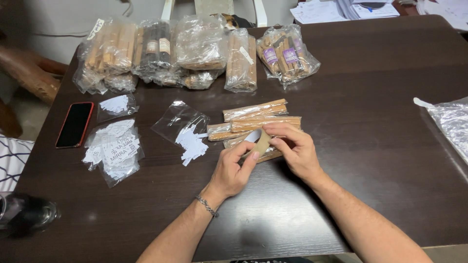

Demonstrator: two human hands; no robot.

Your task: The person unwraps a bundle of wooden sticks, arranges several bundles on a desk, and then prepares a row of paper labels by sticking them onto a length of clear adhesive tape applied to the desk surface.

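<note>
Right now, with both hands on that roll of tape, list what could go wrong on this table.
1. The left hand and right hand work the tape roll right over the wrapped wooden sticks; a slip could scatter them.
2. Loose paper labels spill from an open bag beside the left hand; a sweep could strew them.
3. The phone lies near the table edge.
</note>
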